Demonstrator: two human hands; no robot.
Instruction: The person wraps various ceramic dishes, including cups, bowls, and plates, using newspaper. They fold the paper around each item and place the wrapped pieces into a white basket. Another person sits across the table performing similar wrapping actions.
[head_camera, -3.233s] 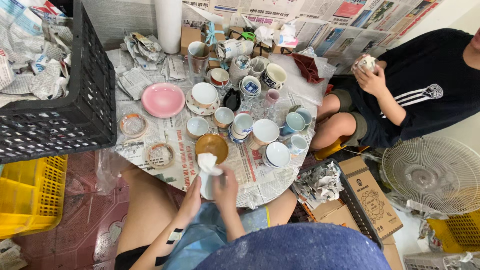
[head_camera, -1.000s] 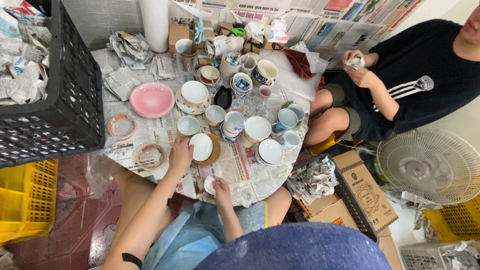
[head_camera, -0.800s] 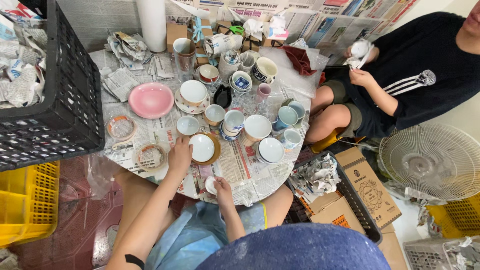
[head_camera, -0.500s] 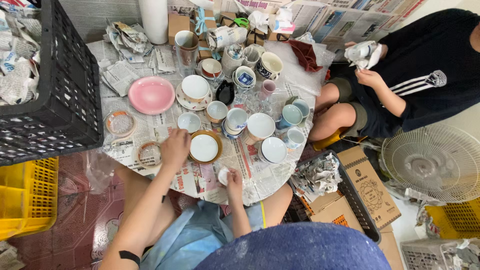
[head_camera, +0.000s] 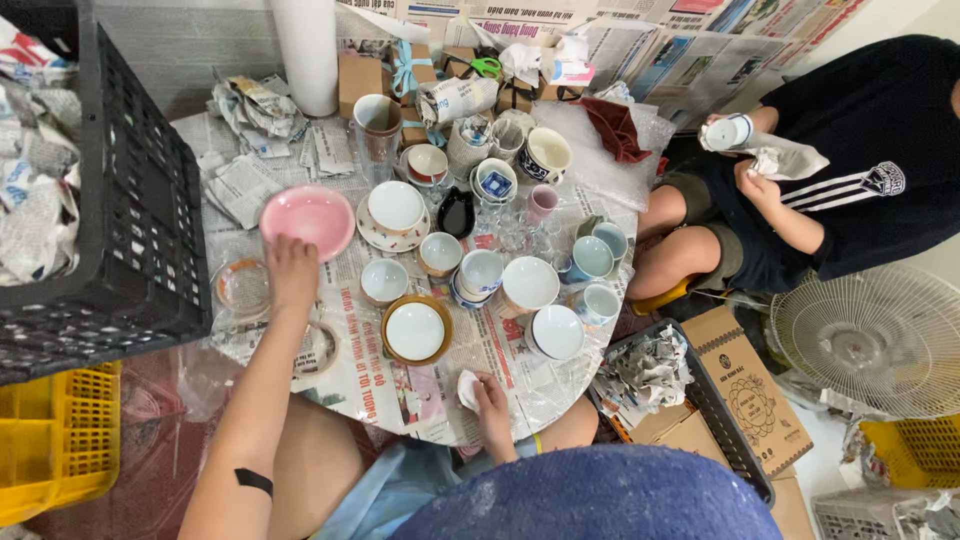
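Item, nearest: right hand is pinching a small white cloth at the desk edge, just below the white saucer. Beyond and left of the saucer, left hand is resting, fingers spread, on the pink bowl rim; gripping and lifting it for wiping seems due next.

Left hand stretched far forward, fingers down; right hand curled close to the body

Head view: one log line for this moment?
left hand on pink plate rim | right hand holds small white piece at table edge
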